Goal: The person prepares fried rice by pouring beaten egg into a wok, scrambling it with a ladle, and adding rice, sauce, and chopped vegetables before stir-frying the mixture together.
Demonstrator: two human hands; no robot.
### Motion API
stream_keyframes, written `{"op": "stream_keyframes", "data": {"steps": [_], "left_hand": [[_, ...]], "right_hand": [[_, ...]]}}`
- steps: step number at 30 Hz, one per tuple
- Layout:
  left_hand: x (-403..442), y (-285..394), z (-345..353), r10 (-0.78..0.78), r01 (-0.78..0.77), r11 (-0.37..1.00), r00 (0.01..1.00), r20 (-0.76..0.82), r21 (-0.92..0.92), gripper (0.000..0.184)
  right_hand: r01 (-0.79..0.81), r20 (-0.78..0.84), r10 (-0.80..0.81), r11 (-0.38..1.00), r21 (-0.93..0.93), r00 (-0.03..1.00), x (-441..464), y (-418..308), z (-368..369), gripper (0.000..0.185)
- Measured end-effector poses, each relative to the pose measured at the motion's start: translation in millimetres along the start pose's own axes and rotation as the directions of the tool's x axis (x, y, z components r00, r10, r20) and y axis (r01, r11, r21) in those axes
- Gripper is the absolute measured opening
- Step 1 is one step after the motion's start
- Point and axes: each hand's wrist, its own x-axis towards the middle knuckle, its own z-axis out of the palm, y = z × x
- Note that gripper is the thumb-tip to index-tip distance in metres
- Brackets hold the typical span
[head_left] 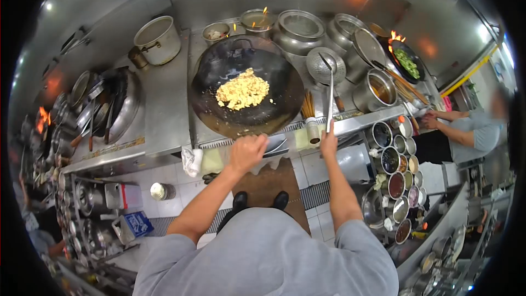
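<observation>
A large black wok (208, 85) sits on the stove in front of me, with a heap of yellow scrambled egg-like food (244, 90) inside. My left hand (248, 152) is closed at the wok's near edge and appears to grip it there; the exact grip is hidden under the fingers. To the right of the wok, my right hand (329, 141) wraps around the lower handle of a long metal ladle (330, 101). The ladle's head, seen edge-on, is over a round perforated skimmer (336, 71) with a wooden handle.
Metal pots (301, 28) line the back. A bamboo brush (308, 105) stands by the front edge. At right, flames rise near a pan of green vegetables (406, 63); seasoning bowls (390, 159) and a co-worker (471, 131) are nearby. A saucepan (158, 41) stands at left.
</observation>
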Motion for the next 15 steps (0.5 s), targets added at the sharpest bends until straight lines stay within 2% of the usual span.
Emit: {"op": "stream_keyframes", "data": {"steps": [1,2,4,8,10,11,12,13,14,15], "left_hand": [[-13.7,13.2,4.5,0.002,-0.003,1.000,0.999,-0.046,-0.030,0.019],[-29.6,21.2,10.6,-0.011,0.011,1.000,0.999,-0.044,-0.002,0.019],[-62.1,32.6,24.8,-0.018,0.019,1.000,0.991,0.136,-0.004,0.018],[-104.4,64.7,24.0,-0.004,0.014,0.998,0.985,0.172,-0.054,0.022],[-115.6,79.5,17.7,0.079,-0.071,0.996,0.972,0.219,-0.044,0.027],[-116.3,83.0,17.5,-0.002,0.028,0.993,0.975,0.221,-0.115,0.033],[-112.2,87.2,12.6,-0.058,0.079,0.994,0.968,0.244,-0.077,0.036],[-104.2,95.2,5.1,-0.082,0.102,0.993,0.957,0.279,-0.059,0.040],[-92.2,106.8,-7.1,-0.025,0.058,0.992,0.961,0.276,-0.111,0.048],[-93.1,112.2,-5.9,0.047,-0.025,0.991,0.985,0.167,-0.132,0.052]], "right_hand": [[0.038,-0.014,-0.038,0.999,-0.027,0.999,12.7,26.1,7.0,0.068],[0.009,0.013,-0.008,0.996,-0.091,1.000,17.5,36.0,4.0,0.068],[0.033,0.097,-0.021,0.992,-0.123,0.995,25.3,71.1,11.4,0.068],[0.092,0.090,-0.093,0.996,0.010,0.992,8.6,123.3,31.1,0.068],[0.240,-0.098,-0.246,0.969,-0.064,0.964,-25.2,123.6,14.7,0.064],[0.173,-0.115,-0.172,0.985,-0.008,0.978,-55.9,108.5,-11.5,0.059],[0.212,-0.127,-0.205,0.976,0.044,0.971,-86.4,109.4,-20.4,0.059],[0.225,-0.159,-0.211,0.971,0.078,0.965,-123.7,119.0,-32.9,0.058],[0.237,-0.218,-0.232,0.971,-0.004,0.948,-167.8,129.2,-34.4,0.059],[0.038,-0.133,-0.036,0.999,0.009,0.990,-219.7,123.7,-48.5,0.056]]}}
